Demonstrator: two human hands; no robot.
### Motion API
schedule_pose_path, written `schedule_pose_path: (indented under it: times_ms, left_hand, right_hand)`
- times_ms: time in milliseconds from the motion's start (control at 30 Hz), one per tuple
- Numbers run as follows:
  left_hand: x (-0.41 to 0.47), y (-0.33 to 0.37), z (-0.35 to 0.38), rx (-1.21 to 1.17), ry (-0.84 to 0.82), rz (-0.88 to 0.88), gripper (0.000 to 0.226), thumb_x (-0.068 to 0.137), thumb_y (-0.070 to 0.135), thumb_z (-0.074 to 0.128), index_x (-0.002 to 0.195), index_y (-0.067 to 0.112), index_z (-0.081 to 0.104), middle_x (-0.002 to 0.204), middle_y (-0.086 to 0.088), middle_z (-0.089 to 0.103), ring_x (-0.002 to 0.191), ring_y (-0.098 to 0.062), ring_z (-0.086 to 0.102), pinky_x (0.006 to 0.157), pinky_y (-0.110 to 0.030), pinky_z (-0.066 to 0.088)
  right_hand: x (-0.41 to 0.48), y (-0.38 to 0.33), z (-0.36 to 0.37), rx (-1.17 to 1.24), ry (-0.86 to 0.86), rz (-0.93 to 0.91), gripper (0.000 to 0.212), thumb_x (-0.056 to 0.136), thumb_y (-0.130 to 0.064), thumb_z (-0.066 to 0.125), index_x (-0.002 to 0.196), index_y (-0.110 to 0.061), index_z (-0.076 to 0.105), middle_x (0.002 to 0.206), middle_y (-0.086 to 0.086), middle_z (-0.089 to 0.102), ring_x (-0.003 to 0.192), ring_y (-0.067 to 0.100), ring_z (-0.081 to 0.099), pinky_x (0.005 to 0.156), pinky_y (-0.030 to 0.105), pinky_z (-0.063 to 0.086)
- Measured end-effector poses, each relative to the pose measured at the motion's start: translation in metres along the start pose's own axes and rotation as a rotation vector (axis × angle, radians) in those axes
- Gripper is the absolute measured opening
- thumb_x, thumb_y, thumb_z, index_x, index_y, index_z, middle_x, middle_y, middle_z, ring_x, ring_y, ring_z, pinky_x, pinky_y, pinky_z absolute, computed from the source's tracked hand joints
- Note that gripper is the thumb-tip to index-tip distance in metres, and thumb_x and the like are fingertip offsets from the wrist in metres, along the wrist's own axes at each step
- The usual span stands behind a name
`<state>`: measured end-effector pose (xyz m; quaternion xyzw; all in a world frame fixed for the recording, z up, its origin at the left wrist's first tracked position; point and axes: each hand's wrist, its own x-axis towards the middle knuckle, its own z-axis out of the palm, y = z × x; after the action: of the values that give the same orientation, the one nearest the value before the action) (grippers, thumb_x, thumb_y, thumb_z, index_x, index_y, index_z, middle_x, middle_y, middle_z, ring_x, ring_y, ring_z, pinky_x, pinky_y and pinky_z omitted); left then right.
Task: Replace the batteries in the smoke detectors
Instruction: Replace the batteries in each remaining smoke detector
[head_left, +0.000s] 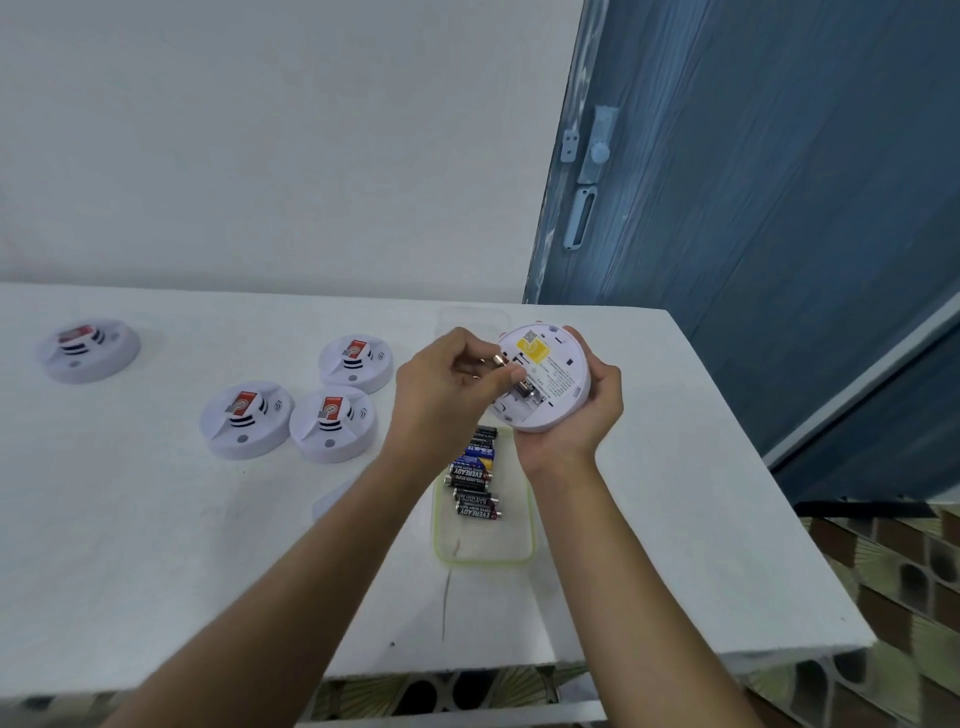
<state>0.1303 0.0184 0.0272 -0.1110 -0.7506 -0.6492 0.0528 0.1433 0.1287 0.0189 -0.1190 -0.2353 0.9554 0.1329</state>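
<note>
My right hand (576, 410) cups a white round smoke detector (550, 374) with its back facing me, showing a yellow label and an open battery bay. My left hand (447, 384) pinches a small battery (500, 359) at the edge of that bay. Below my hands a clear tray with a green rim (483, 558) holds several black and blue batteries (475, 480).
Three white detectors with red labels lie face up at mid table (247, 418) (332, 423) (356, 361), another at far left (88, 349). A small white cover (332, 501) lies near my left forearm. A clear lid (472, 317) sits behind my hands. A blue door (753, 208) stands to the right.
</note>
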Motion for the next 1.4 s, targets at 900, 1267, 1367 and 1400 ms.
schedule_pose_path:
  times_ms: [900,1267,1367,1400]
  left_hand:
    - [0.003,-0.032,0.014,0.303,-0.226,0.045,0.026,0.099,0.032,0.053,0.102,0.022,0.077,0.093,0.008,0.073,0.089,-0.010,0.063,0.081,-0.024,0.049]
    - [0.095,-0.054,0.002,0.673,-0.307,0.010,0.023,0.091,0.002,0.056,0.101,0.011,0.074,0.095,-0.001,0.074,0.080,-0.006,0.062,0.064,0.003,0.038]
    - [0.111,-0.057,0.007,0.880,-0.536,0.031,0.024,0.085,0.002,0.063,0.104,0.011,0.073,0.094,0.001,0.071,0.079,-0.008,0.060,0.068,-0.014,0.043]
    - [0.115,-0.057,0.008,0.961,-0.593,0.043,0.026,0.083,0.003,0.065,0.105,0.013,0.073,0.098,0.003,0.070,0.082,-0.009,0.059,0.071,-0.018,0.042]
  right_hand:
    - [0.031,-0.005,-0.028,-0.295,0.176,-0.124,0.025,0.073,-0.033,0.053,0.088,-0.023,0.071,0.098,0.007,0.069,0.088,0.030,0.062,0.070,0.033,0.048]
    - [0.050,-0.025,-0.043,-0.266,0.239,-0.166,0.023,0.094,-0.025,0.047,0.096,-0.019,0.068,0.092,0.003,0.069,0.087,0.026,0.063,0.070,0.032,0.049]
    - [0.053,-0.028,-0.045,-0.247,0.236,-0.147,0.023,0.095,-0.025,0.045,0.095,-0.019,0.068,0.091,0.002,0.069,0.085,0.025,0.063,0.069,0.031,0.050]
    - [0.054,-0.028,-0.045,-0.244,0.233,-0.140,0.023,0.095,-0.026,0.045,0.095,-0.020,0.068,0.092,0.002,0.069,0.086,0.026,0.062,0.070,0.033,0.049]
